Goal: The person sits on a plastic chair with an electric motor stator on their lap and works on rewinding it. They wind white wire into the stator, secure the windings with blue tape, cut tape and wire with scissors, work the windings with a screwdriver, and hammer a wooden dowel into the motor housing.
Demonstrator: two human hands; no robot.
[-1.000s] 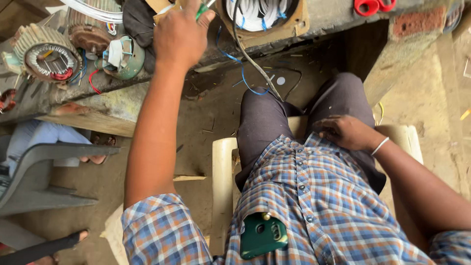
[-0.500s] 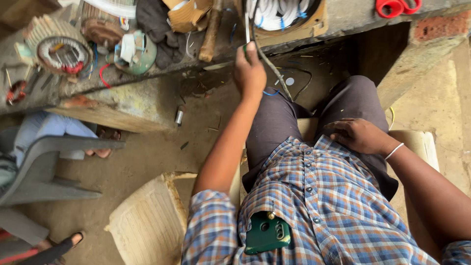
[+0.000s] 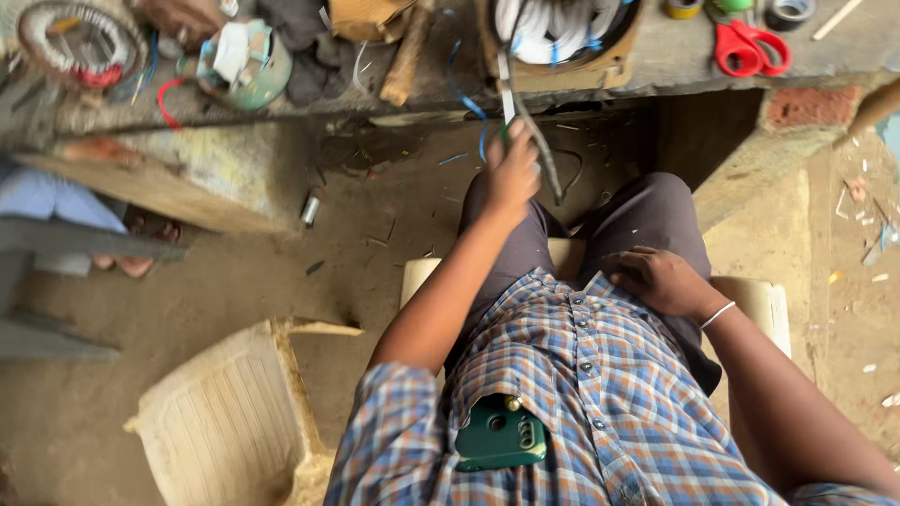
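- Head view: the left hand (image 3: 511, 173) is clenched around a grey cable (image 3: 536, 145) that hangs down from a coil of white wire (image 3: 562, 23) sitting in a box on the workbench (image 3: 675, 56). The cable runs from the bench edge, through the fist, and trails toward the knee.
- The right hand (image 3: 656, 279) lies loose on the thigh, fingers relaxed and holding nothing.
- Risk, as I judge it: a hard tug on the cable could drag the coil and its box over the bench edge, since the box sits right at the lip.
- The red scissors (image 3: 750, 45) lie near that same edge, so a jolt to the bench could knock them down toward the lap.
- The cable could also snag on the loose blue strands (image 3: 473, 108) dangling beside it and tangle.
- A green phone (image 3: 502, 436) sticks out of the shirt pocket; leaning forward could tip it out onto the dirt floor (image 3: 234, 281).
- With only one hand gripping, the cable may slip through the fist.
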